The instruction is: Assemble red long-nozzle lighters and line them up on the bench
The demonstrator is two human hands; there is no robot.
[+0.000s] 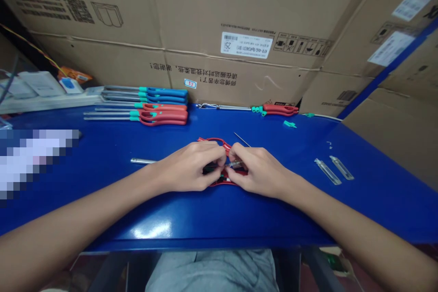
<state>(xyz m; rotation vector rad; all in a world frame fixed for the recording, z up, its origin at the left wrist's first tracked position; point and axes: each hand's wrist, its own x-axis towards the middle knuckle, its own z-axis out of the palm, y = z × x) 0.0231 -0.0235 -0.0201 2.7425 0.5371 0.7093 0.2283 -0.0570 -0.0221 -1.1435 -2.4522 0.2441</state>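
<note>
fingers of both hands [219, 155] are curled and clenched together at the middle of the frame, with the left hand [186, 166] and right hand [256, 169] closing on a red plastic loop handle [212, 139] that sits low on the blue workbench [219, 223]. the hands hide most of it, and only red arcs show above and below them. between the fingertips, a small metal part [236, 163] and some dark pieces are too covered to make out. a thin steel pin [242, 139] angles toward the upper right past the right hand, and a silver metal rod [143, 161] lies just beside the left hand.

along the back edge sit rows of blue-handled tools [167, 96] and red-handled tools [163, 116] with teal collars, and another red-handled tool [278, 109] lies to their right. two clear plastic sleeves [333, 169] lie at right, and a small teal piece [289, 124] sits near the back edge.

upside-down "aux" lettering and chinese print run across the cardboard cartons [249, 13] at top, and a white barcode label [247, 44] shows "25". a pixelated patch [34, 159] at left hides whatever lies there.
</note>
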